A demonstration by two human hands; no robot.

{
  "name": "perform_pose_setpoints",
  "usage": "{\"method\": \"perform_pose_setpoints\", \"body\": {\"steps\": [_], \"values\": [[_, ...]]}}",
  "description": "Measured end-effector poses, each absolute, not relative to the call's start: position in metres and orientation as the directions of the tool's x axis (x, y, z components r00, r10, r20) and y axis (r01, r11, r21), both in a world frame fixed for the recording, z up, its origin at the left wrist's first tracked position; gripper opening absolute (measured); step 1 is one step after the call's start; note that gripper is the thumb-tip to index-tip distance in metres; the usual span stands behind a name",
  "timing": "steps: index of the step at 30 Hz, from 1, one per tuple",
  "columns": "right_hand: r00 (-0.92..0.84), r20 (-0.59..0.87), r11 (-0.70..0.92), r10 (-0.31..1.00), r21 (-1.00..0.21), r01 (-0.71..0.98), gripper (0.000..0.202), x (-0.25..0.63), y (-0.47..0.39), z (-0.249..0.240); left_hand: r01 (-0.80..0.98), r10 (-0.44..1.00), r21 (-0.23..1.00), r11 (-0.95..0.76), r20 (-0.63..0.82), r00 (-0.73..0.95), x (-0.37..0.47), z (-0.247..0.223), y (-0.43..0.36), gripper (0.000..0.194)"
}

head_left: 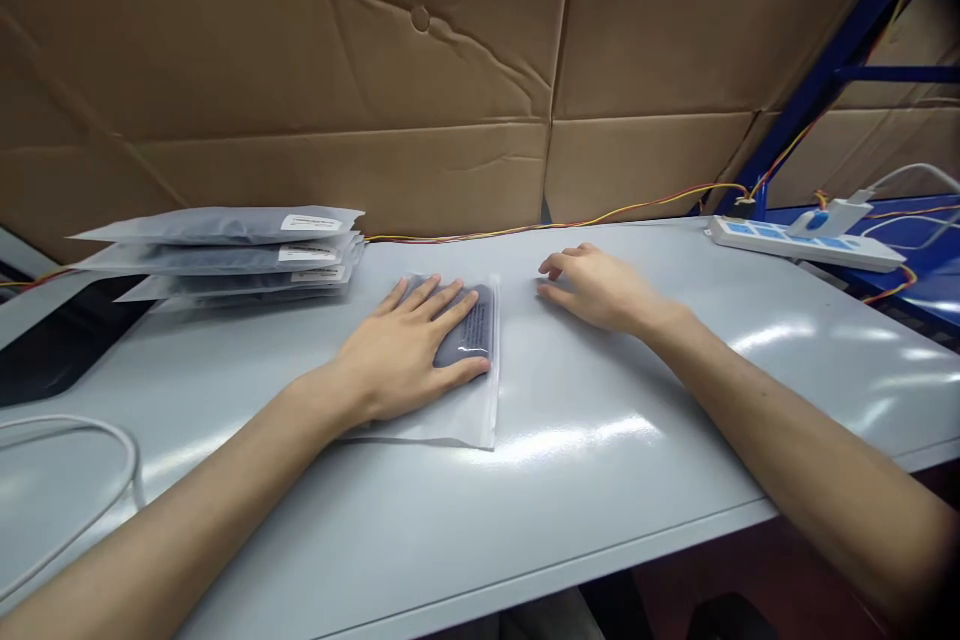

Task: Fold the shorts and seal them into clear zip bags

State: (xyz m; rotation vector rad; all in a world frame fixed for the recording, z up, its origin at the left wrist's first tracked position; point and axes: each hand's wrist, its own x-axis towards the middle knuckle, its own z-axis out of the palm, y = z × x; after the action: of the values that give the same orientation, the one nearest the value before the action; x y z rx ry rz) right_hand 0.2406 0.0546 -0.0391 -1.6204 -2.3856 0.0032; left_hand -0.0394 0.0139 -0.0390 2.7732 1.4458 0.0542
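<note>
My left hand (401, 350) lies flat with fingers spread on a frosted plastic bag (457, 420). Something dark and folded shows through the bag, and small print is visible near its right side. To the right, apart from the bag, my right hand (596, 285) rests at the tabletop with its fingers loosely curled and the thumb apart from them. I see nothing in it. A stack of similar filled plastic bags (225, 255) with white labels sits at the back left.
Along the back of the grey table (570, 520) stands a cardboard wall (420, 70). A white power strip (802, 242) with a plugged-in adapter lies back right, by a blue metal frame (817, 90). At the left are a white cable (124, 440) and a black flat object (60, 345).
</note>
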Motion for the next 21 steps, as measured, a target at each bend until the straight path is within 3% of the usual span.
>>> {"method": "perform_pose_setpoints", "body": {"steps": [9,15,21], "values": [[-0.326,0.230,0.366,0.917,-0.155,0.918,0.030,0.249,0.059,-0.041,0.844,0.844,-0.007,-0.537,-0.007,0.537,-0.033,-0.033,0.010,0.087],[-0.317,0.196,0.350,0.928,-0.160,0.923,0.032,0.253,0.060,-0.038,0.862,0.862,-0.017,-0.506,0.033,0.507,-0.028,-0.011,0.031,0.053],[-0.287,0.148,0.312,0.946,-0.186,0.932,0.034,0.250,0.058,-0.035,0.943,0.943,0.010,-0.332,0.037,0.332,-0.046,-0.010,0.071,0.031]]}}
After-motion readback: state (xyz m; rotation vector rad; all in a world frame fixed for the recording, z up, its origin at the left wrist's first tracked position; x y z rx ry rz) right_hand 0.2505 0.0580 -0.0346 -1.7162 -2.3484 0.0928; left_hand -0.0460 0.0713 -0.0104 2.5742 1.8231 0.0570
